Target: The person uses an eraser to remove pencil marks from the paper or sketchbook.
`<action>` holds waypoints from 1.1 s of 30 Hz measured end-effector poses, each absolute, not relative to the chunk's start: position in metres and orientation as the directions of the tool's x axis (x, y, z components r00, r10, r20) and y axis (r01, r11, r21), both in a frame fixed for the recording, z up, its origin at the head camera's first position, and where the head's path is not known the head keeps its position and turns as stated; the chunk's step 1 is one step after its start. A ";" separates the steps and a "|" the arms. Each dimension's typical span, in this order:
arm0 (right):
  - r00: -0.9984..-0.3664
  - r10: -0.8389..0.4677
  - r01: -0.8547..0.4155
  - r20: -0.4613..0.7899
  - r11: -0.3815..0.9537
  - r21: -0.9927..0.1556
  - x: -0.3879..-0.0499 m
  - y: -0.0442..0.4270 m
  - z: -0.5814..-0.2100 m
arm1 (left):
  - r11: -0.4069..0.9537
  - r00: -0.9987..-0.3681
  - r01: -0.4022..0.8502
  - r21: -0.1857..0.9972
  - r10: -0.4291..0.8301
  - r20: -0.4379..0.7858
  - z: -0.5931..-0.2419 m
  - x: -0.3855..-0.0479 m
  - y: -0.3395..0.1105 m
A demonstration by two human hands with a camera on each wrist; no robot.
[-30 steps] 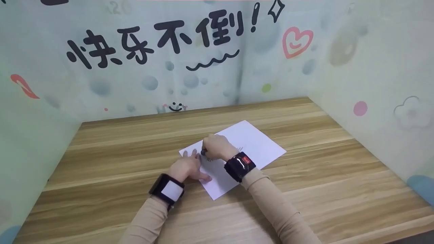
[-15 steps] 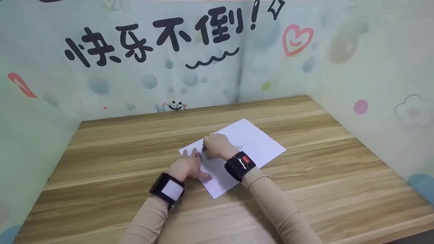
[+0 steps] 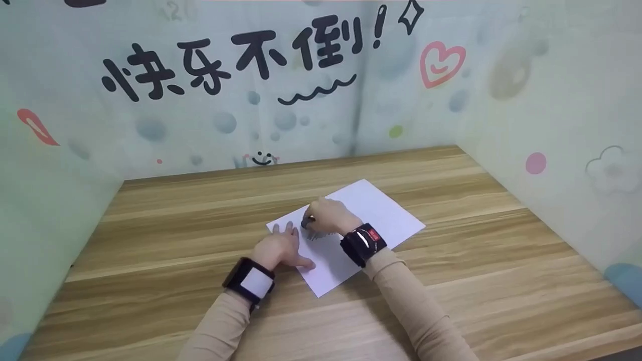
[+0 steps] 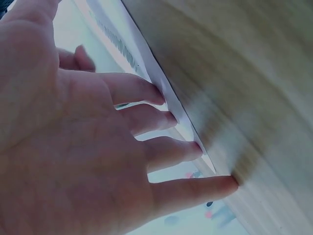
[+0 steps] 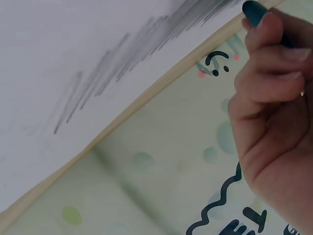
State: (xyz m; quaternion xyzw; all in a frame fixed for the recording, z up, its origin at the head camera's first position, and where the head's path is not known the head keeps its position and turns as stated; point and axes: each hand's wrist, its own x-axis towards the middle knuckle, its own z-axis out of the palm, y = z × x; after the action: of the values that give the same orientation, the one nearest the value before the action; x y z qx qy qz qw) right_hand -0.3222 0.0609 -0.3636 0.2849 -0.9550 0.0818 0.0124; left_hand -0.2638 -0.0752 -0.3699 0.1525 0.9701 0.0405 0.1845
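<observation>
A thin white paper sheet (image 3: 381, 215), rectangular and flat, lies slantwise on the wooden table (image 3: 190, 210), whose surface has long brown grain. The left hand (image 3: 277, 249) rests on the left part of the sheet; its fingers are spread apart and grip nothing, and the little fingertip reaches the wood. The right hand (image 3: 331, 215) has its fingers curled, pinching a small dark stick (image 5: 253, 13) with a rounded end, above the same sheet. Below this hand, grey strokes (image 5: 115, 73) make a soft, smudgy, hatched band on the smooth paper.
</observation>
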 end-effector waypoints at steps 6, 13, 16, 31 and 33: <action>-0.797 -0.594 -0.574 -0.106 0.800 -0.172 -0.317 0.062 -0.357 | 0.953 -0.891 0.271 0.136 0.302 -0.340 -0.372 -0.263 -0.073; -0.813 -0.581 -0.576 -0.026 0.811 -0.102 -0.319 0.059 -0.360 | 0.958 -0.897 0.238 0.161 0.281 -0.340 -0.373 -0.263 -0.075; -0.810 -0.585 -0.585 0.024 0.806 -0.093 -0.321 0.059 -0.365 | 0.958 -0.899 0.240 0.160 0.281 -0.336 -0.374 -0.264 -0.074; -0.776 -0.630 -0.628 0.031 0.766 -0.138 -0.321 0.057 -0.369 | 0.952 -0.899 0.265 0.153 0.301 -0.319 -0.374 -0.262 -0.074; -0.772 -0.635 -0.623 -0.029 0.764 -0.166 -0.321 0.057 -0.366 | 0.952 -0.897 0.266 0.152 0.303 -0.323 -0.375 -0.263 -0.074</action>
State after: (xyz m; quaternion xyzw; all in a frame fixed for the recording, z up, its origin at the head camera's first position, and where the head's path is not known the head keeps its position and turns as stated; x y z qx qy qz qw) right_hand -0.3205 0.0569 -0.3657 0.3352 -0.9383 0.0735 -0.0418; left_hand -0.2625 -0.0736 -0.3747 0.1462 0.9724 0.0521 0.1740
